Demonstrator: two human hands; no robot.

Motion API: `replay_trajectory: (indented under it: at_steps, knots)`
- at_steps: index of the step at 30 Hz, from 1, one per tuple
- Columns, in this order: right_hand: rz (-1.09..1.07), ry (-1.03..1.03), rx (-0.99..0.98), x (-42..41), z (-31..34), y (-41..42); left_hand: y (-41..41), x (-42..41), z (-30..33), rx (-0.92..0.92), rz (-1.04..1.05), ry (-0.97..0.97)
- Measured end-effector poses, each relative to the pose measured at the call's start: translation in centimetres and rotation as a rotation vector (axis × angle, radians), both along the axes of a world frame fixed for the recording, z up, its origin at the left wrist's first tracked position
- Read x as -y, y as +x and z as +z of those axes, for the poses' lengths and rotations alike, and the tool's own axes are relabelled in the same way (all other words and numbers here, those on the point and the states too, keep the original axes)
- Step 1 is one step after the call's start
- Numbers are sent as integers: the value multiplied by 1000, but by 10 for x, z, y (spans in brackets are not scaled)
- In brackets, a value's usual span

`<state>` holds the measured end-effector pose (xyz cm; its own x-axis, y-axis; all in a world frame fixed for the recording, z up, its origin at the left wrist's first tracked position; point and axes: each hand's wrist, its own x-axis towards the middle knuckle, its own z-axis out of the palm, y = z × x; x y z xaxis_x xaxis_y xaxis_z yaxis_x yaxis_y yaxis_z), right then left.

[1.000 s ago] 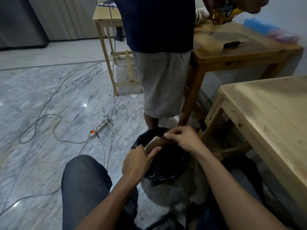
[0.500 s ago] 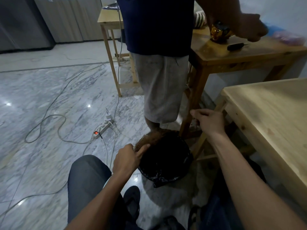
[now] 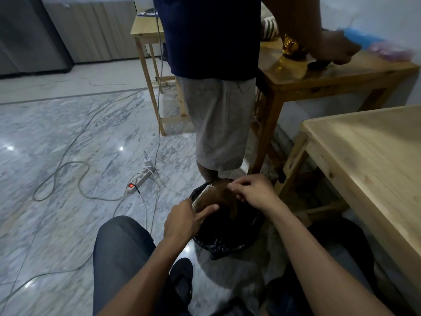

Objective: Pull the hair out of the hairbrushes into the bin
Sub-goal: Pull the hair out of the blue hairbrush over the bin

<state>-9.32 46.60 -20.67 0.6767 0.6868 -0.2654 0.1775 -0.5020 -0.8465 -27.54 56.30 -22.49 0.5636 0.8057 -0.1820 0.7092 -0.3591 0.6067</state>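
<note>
— Two hands over the bin point(image 3: 227, 238), then. Which one has the brush?

— Left hand point(image 3: 185, 218). It is closed around the lower end of the hairbrush point(image 3: 202, 199), thumb along the side, holding it tilted over the black-lined opening with the bristle face turned up.

— And the right hand point(image 3: 252, 193)?

— Fingers pinched narrow on the brown hair point(image 3: 224, 197) matted over the brush's far half, just above the bin's far rim.

— How would you expect that clump to behave?

— Light and soft, I'd judge, but tangled into the bristles, so it probably peels off as one felted sheet rather than in strands. It weighs almost nothing and could cling to the fingers instead of dropping.

— Best place to take hold?

— At a loose edge of the mat, close to the bristle roots, lifting along the bristles. The brush itself looks stiff; the handle end, where the left hand has it, gives the firmest counter-hold.

— Anything nearby to mind?

— Another person's legs point(image 3: 218, 124) stand just behind the bin.
</note>
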Motion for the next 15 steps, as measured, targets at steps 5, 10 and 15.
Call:
replay_trajectory:
  at_steps: [5, 10, 15]
  knots:
    - [-220, -2, -42, -3, 15, 11, -3, -6, 6, 42, 15, -58]
    - [-389, 127, -35, 13, 26, 37, -17, -39, -10, -40, 170, -143]
    - [-349, 152, -73, 25, 29, 63, -21, -46, -9, -36, 197, -95]
